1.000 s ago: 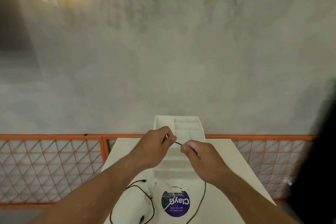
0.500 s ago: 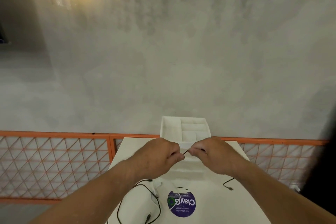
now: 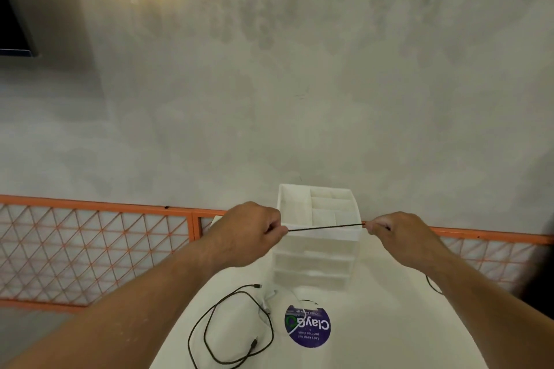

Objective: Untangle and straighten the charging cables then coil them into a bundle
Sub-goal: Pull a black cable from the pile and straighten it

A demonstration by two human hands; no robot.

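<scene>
Left hand (image 3: 248, 234) and right hand (image 3: 398, 234) each pinch the black cable (image 3: 325, 228), fingers curled tight on it; a short stretch runs taut and straight between them, in the air across the top front of the white drawer organizer (image 3: 314, 266). Its tail shows right of the organizer, under the right forearm. Near side of the organizer, left: second black cable (image 3: 209, 323) lies in loose loops on the white table (image 3: 389, 338), both plugs visible, a white cable (image 3: 269, 298) beside it. Near side, centre: round purple sticker (image 3: 308, 326), upside down, reads "Clayo", small print "Let's keep our pantries clean". Behind the organizer: orange mesh railing (image 3: 90, 249).
</scene>
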